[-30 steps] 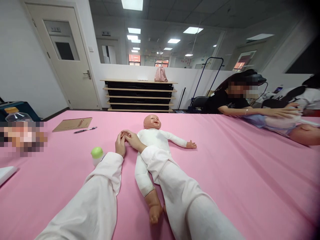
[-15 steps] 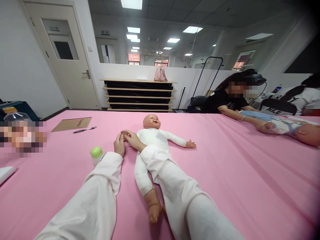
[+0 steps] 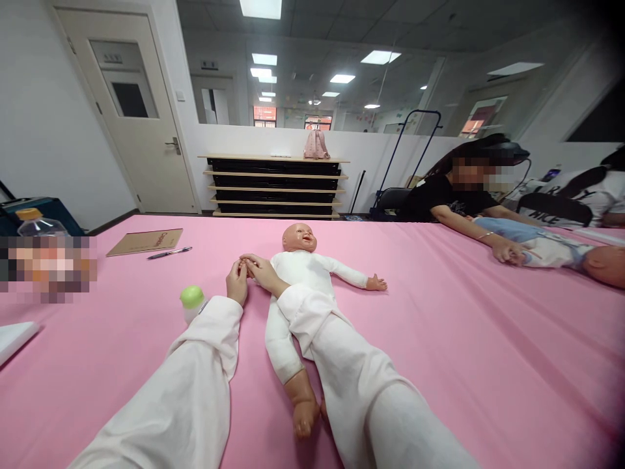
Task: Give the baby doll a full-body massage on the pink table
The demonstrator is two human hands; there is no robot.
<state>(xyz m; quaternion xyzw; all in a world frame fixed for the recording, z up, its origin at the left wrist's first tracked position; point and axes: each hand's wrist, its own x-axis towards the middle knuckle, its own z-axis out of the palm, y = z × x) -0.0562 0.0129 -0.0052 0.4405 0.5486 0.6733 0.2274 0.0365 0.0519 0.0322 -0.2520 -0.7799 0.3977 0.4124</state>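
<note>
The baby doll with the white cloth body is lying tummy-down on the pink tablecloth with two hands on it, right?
Not tummy-down: the head view shows the doll lying on its back, face up, on the pink tablecloth, with the left hand and right hand on it.

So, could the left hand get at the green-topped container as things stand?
Probably yes: only pink cloth shows between the left hand and the green-topped container, though that hand seems to hold the doll and might first need freeing.
</note>
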